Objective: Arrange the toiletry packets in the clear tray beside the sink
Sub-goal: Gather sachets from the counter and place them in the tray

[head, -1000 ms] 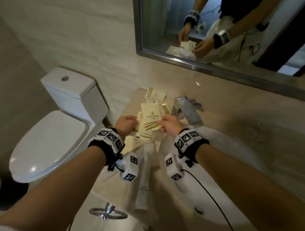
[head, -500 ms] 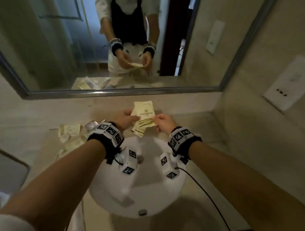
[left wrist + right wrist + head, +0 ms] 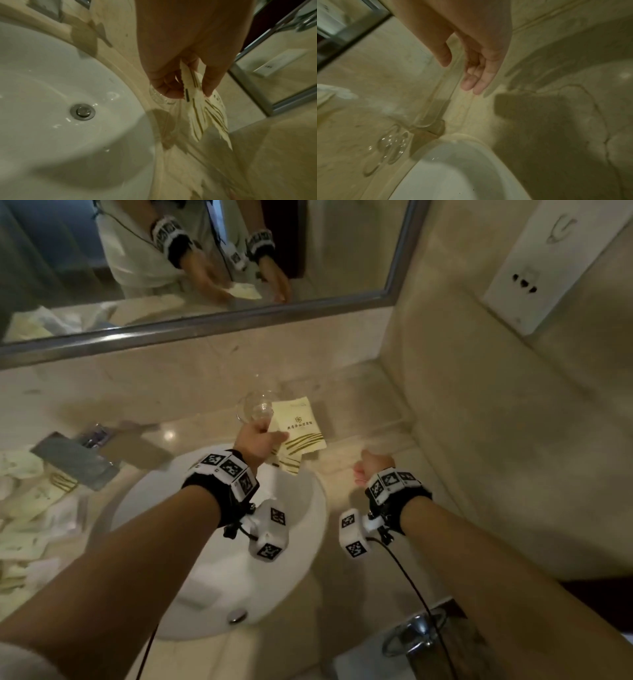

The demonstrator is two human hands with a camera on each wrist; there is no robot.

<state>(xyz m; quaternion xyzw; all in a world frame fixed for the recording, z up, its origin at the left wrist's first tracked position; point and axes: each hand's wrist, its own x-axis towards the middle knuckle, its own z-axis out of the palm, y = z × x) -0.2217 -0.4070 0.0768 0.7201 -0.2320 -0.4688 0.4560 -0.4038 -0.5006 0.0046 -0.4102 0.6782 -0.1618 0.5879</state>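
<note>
**Light, floppy packets pinched at one end**

The left hand is pinching a fanned bunch of cream toiletry packets by their lower edges above the counter, beside the sink. The right hand is hanging relaxed, holding nothing. The packets look thin, limp and likely to slip; gripping nearer mid-stack would probably steady them. The clear tray is lying just beyond.

Bare counter right of the sink; glass (clear) behind.
</note>
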